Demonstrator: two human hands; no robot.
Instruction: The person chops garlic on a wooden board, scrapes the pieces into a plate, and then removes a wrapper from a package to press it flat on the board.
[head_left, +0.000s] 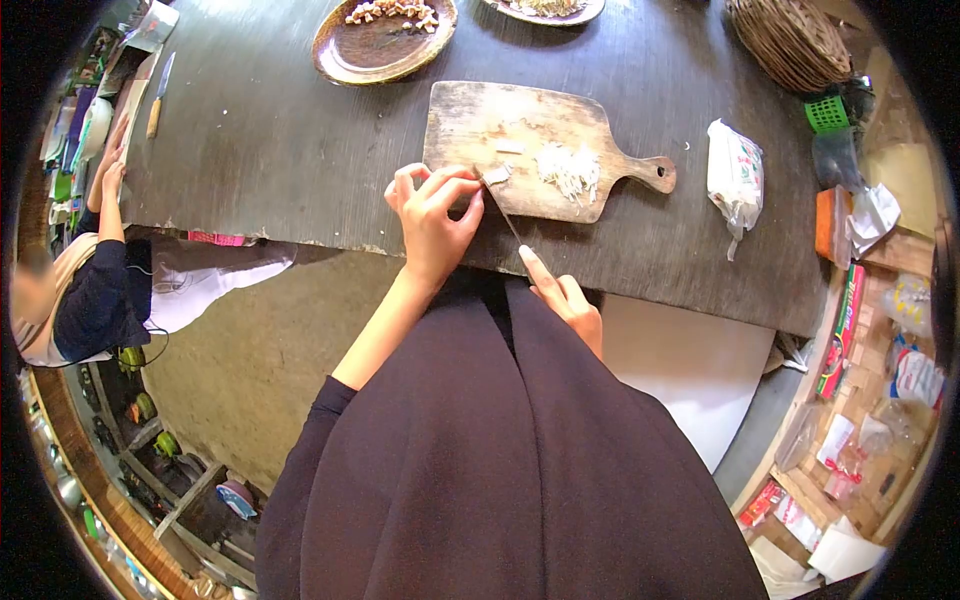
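Note:
A wooden cutting board (pixel 470 112) lies on the dark table, its handle pointing right. On it are a heap of thin white strips (pixel 568 172), a small pale chunk (pixel 497 175) and a flat pale piece (pixel 509 147). My right hand (pixel 568 305) grips a knife (pixel 507 218) at the table's near edge, index finger stretched along it. The blade slants up-left to the board's near edge. My left hand (pixel 437 225) is pinched beside the blade's tip, at the board's lower-left corner; what its fingertips hold is too small to make out.
A brown plate (pixel 385 68) with chopped pieces and another plate (pixel 545 12) stand farther back. A white plastic packet (pixel 735 175) lies right of the board. At left are another knife (pixel 160 95) and a person's hands (pixel 115 160). Wicker trays (pixel 790 45) sit back right.

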